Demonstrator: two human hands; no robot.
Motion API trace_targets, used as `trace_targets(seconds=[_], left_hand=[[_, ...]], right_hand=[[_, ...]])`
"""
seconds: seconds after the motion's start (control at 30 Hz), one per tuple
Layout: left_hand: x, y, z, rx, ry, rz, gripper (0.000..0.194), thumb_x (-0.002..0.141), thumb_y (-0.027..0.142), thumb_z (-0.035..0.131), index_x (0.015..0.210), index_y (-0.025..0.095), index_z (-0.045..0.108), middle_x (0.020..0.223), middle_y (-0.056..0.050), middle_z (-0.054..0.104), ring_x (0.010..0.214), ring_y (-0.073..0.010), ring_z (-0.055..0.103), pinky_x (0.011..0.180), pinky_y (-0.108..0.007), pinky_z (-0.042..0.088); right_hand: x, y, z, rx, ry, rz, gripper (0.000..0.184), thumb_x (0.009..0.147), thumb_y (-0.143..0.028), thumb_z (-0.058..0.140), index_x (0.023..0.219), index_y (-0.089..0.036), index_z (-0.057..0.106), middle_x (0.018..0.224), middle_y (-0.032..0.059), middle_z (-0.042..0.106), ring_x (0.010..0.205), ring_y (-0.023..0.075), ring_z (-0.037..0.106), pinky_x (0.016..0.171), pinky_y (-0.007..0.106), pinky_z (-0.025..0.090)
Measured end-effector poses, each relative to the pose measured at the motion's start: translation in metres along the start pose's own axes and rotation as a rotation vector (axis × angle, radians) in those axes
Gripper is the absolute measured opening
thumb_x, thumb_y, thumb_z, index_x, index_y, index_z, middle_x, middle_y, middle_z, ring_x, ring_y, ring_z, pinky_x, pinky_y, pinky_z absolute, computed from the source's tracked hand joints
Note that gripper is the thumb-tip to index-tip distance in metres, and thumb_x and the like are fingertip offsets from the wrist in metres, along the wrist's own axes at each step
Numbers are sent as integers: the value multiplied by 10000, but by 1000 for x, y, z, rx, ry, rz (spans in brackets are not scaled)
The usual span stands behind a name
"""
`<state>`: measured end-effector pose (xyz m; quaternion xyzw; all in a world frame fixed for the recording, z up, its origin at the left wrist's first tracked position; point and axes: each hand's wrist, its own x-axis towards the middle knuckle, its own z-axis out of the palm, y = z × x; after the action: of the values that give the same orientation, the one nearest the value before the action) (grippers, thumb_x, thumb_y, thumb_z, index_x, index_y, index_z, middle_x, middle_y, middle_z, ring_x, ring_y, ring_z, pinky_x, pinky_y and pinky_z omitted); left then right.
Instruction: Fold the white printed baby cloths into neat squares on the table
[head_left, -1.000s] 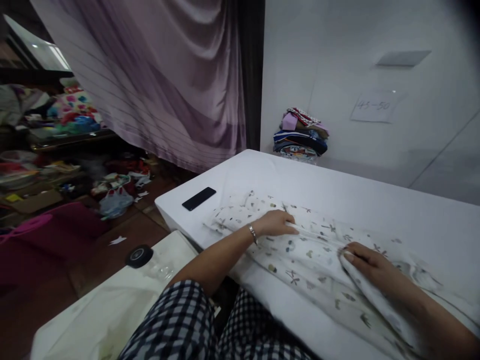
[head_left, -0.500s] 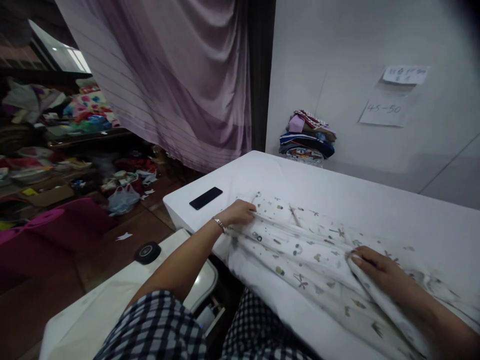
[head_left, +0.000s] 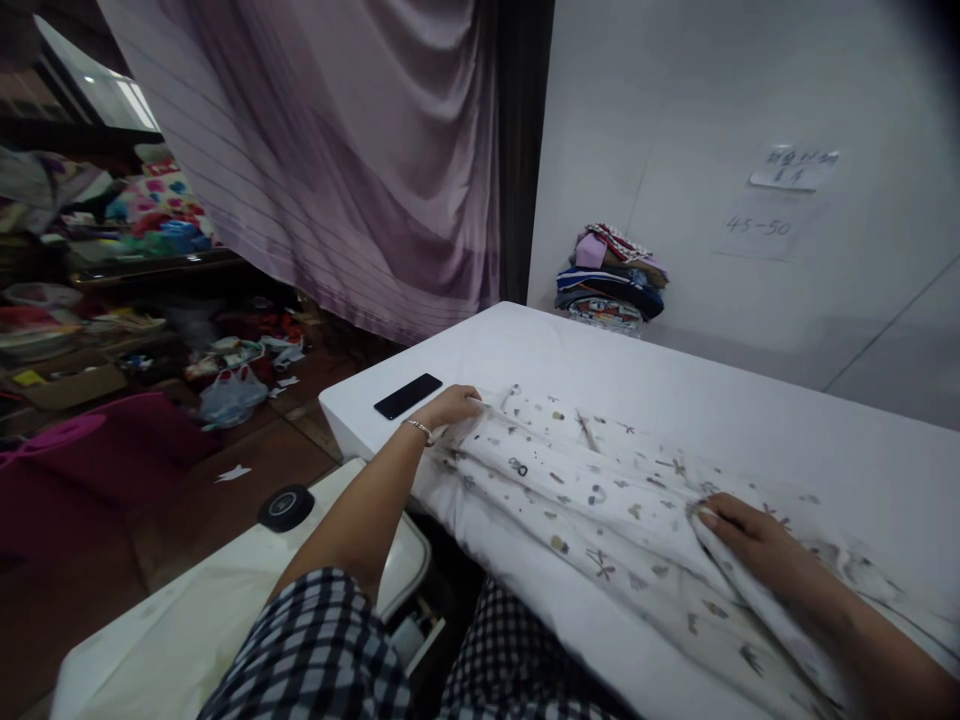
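Patterned white cloth [head_left: 555,490], thin and creased, dotted with small grey, brown and olive motifs, lies along the white table [head_left: 540,345]. The left hand [head_left: 450,405] pinches its edge near a black phone [head_left: 408,396]; the right hand [head_left: 742,525] has fingers and thumb closed on a fold. The right forearm [head_left: 862,610] hides some cloth, whose right end runs out of sight; the blurred folds there I can't make out.

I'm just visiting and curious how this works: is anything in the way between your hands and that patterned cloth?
Nothing visible: the left hand and right hand both grip the patterned cloth directly. The black phone lies on the white table beside the left hand, not between it and the cloth.
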<state>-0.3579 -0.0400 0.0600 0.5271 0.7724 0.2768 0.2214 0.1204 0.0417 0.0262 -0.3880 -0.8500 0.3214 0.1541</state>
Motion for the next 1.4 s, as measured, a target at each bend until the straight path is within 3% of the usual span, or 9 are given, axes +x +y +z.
trace_targets(seconds=[0.2,0.47,0.63,0.8,0.97,1.27,1.4], left_hand=[[4,-12,6,-188,39,-72,253,626,255,577,849,155,644,725,-2,630,670,-135,552,618,-233,420],[14,-21,33,-212,221,-196,185,569,157,615,750,144,647,727,-25,646,770,-175,568,677,-242,418],[7,-20,35,-285,241,-217,211,605,214,631,806,151,645,761,-27,654,764,-162,580,659,-231,430],[-1,-15,32,-309,220,-231,240,601,351,675,688,135,619,613,4,585,612,-137,522,585,-249,391],[0,-10,36,-303,280,-201,204,599,328,666,599,146,575,547,37,510,578,-117,461,554,-243,338],[4,-13,35,-431,340,-86,152,592,258,640,698,150,626,670,9,605,654,-124,534,618,-230,398],[2,-13,34,-483,359,-72,180,569,282,660,682,146,627,649,0,614,632,-129,543,604,-236,407]], right_hand=[[1,-2,0,-19,20,2,413,785,-598,429,634,-218,484,672,27,539,658,189,503,607,293,407],[5,6,7,-17,-11,14,417,784,-608,427,666,-217,512,680,17,555,687,195,525,652,287,434],[5,18,11,-11,-23,13,369,793,-564,448,684,-220,524,683,6,551,680,188,518,651,286,436],[4,17,11,3,-25,31,344,790,-550,462,694,-227,532,688,3,560,686,192,533,638,274,441],[3,18,12,3,-22,13,350,808,-553,442,709,-230,531,708,11,566,711,197,539,672,286,447],[3,23,14,-11,-2,24,345,790,-548,471,711,-228,575,698,7,600,688,195,561,635,270,454],[3,22,13,9,-19,20,352,802,-549,461,780,-226,599,783,16,639,760,203,581,687,265,458]])
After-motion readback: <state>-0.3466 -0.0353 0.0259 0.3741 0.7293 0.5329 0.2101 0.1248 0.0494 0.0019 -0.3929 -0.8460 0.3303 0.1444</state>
